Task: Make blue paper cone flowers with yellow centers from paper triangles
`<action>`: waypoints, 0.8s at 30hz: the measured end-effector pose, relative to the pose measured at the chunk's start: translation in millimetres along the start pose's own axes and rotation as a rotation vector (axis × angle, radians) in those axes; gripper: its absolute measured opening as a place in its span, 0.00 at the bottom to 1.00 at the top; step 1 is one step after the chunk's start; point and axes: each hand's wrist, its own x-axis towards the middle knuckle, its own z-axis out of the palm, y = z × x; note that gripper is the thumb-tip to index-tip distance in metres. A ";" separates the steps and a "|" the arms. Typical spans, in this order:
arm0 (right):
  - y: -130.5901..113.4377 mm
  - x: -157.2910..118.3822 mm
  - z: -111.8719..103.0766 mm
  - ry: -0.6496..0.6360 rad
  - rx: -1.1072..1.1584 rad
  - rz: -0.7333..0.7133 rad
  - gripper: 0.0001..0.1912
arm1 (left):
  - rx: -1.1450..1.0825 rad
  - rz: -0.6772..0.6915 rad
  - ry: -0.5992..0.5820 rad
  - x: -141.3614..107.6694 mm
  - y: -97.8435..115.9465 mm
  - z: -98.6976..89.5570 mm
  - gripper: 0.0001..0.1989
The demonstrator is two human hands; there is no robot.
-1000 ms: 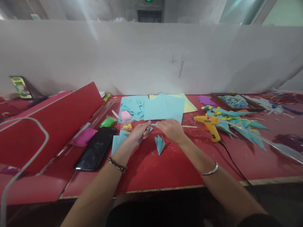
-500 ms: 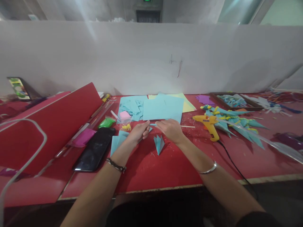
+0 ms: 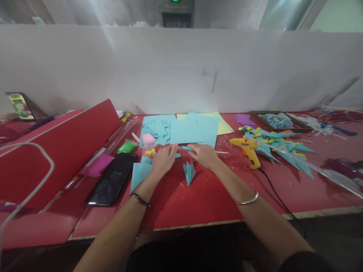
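Note:
My left hand [image 3: 165,158] and my right hand [image 3: 202,155] face each other over the middle of the red table. A small curled strip of light-blue paper [image 3: 186,148] spans the gap between their closed fingertips, pinched from both sides. Beyond my right hand a thin pale stick [image 3: 221,152] shows; whether I hold it or it lies on the table I cannot tell. Below my hands a folded blue paper cone [image 3: 189,173] lies on the table. Blue paper pieces [image 3: 139,173] rest beside my left wrist, and a blue scrap [image 3: 177,155] shows by my left fingers.
A yellow glue gun [image 3: 247,149] with a black cord lies at right, before finished blue cones with yellow trim [image 3: 279,145]. Blue sheets [image 3: 195,126] lie at the back. At left are a black phone [image 3: 112,181], clay packets [image 3: 126,147] and a raised red board [image 3: 62,147].
My left hand has turned, its back now more toward me. The curled blue paper between my fingertips shows more fully. The view has shifted slightly.

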 end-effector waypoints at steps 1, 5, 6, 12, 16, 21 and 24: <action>0.9 0.0 -0.1 -0.016 0.009 0.017 0.15 | 0.048 -0.006 0.009 -0.8 1.4 -1.5 0.23; 3.6 -0.9 0.9 -0.054 0.040 0.075 0.25 | 0.179 -0.039 0.008 -2.1 5.3 -6.4 0.26; 3.9 -1.5 1.0 -0.066 0.047 0.090 0.29 | 0.208 -0.040 -0.003 -2.1 5.6 -7.2 0.27; 3.7 -3.8 -0.1 -0.070 0.096 0.166 0.31 | 0.287 0.241 -0.237 -4.8 4.8 -5.9 0.23; 5.1 -1.0 1.1 -0.008 0.080 0.172 0.21 | 0.263 0.351 -0.345 -7.4 4.6 -2.8 0.19; 7.3 1.9 3.1 0.029 0.049 0.147 0.19 | 0.180 0.413 -0.403 -9.3 6.2 -2.0 0.16; 7.5 1.5 3.2 0.087 0.065 0.154 0.18 | 0.134 0.450 -0.420 -9.9 6.5 -1.4 0.13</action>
